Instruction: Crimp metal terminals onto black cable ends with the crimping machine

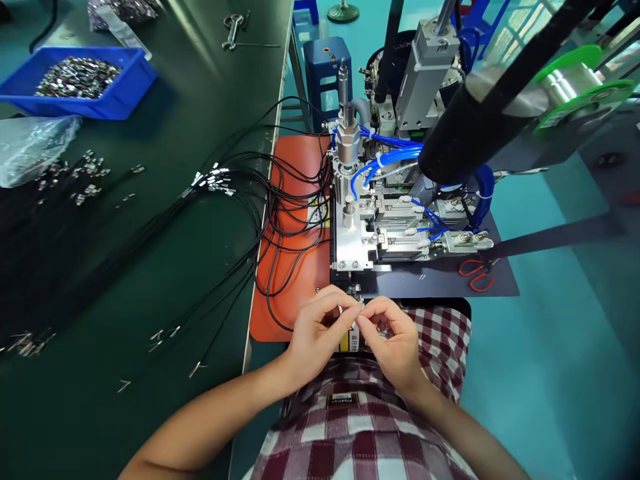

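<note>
My left hand (317,333) and my right hand (395,343) meet in front of my checked shirt, just below the front edge of a small metal machine (357,233). Both pinch a tiny metal piece (361,308) between thumb and fingertips; what exactly it is, I cannot make out. A thin black cable (273,303) loops over the orange mat (300,267) to the left of my hands. The fingertips nearly touch each other under the machine's lower fixture.
Black cables with metal ends (215,180) fan over the green bench (125,280). A blue bin of metal parts (80,80) and a plastic bag (30,150) sit far left. Red-handled scissors (477,273) lie right of the machine. Green wire spools (580,87) hang upper right.
</note>
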Tool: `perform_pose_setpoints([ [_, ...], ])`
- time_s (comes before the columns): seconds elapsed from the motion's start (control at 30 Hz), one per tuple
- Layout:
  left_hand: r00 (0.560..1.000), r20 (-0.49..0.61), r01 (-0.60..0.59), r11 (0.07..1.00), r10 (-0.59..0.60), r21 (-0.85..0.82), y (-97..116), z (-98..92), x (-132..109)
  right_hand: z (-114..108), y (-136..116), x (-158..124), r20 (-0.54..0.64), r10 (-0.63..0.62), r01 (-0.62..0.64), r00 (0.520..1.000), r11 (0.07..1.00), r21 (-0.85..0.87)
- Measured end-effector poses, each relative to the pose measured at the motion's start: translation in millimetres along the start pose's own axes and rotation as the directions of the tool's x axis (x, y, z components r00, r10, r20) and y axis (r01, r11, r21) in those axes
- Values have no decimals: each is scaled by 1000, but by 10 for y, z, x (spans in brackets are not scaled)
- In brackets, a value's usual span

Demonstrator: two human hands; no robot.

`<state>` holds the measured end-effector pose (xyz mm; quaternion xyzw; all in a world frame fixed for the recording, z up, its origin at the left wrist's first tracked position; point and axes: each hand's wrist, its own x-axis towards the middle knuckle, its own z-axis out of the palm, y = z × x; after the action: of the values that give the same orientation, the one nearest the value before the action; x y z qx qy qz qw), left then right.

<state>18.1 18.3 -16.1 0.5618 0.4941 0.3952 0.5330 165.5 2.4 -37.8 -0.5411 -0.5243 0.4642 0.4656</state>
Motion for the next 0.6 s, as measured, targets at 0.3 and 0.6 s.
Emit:
perform_pose_setpoints([
  [0.3,996,-17,79,977,-84,-200,-66,45,69,104,47,-14,33,133,-136,991,985,110],
  [0.6,973,-21,-201,888,230,413,148,-587,490,-147,119,-26,135,193,-205,972,975,88],
])
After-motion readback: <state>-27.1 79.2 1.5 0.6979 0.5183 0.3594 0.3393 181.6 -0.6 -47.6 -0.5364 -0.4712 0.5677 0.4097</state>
